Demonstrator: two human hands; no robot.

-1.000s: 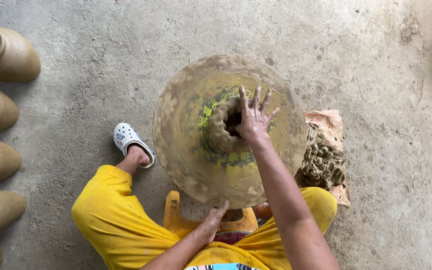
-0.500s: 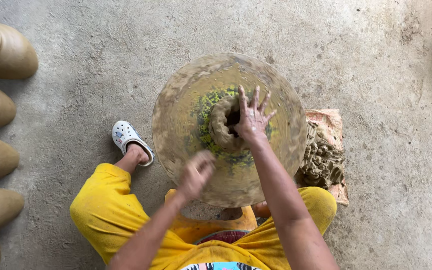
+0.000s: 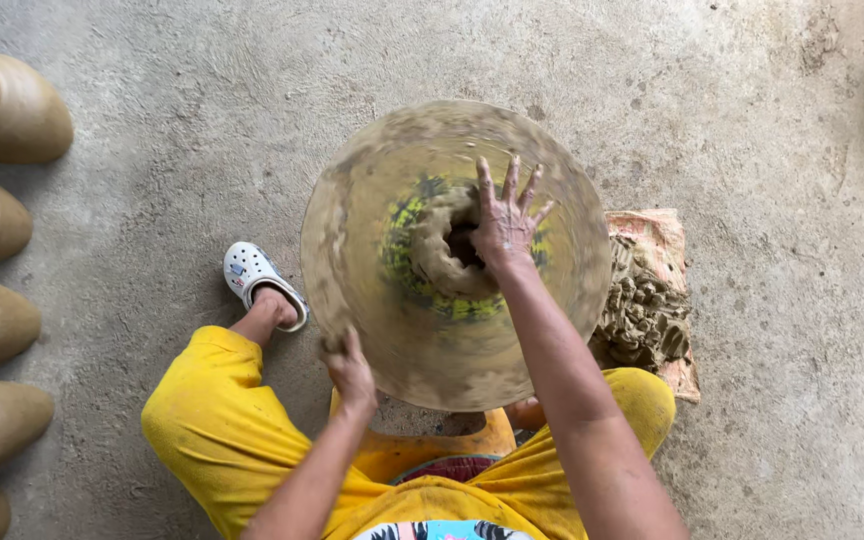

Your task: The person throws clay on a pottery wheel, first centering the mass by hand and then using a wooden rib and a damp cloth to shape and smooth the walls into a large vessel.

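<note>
While the left hand [image 3: 348, 366] grips the wheel [image 3: 372, 330] rim, the right hand [image 3: 504, 222] – fingers spread – presses the clay lump [image 3: 437, 248] beneath it

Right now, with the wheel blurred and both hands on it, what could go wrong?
1. The right hand presses into the clay lump on the spinning wheel; uneven pressure could push the soft wall off centre or collapse it.
2. The left hand grips the wheel's near rim; the moving edge might scrape or catch the fingers.
3. The raw clay heap lies close beside the wheel's right edge and could be clipped.
</note>
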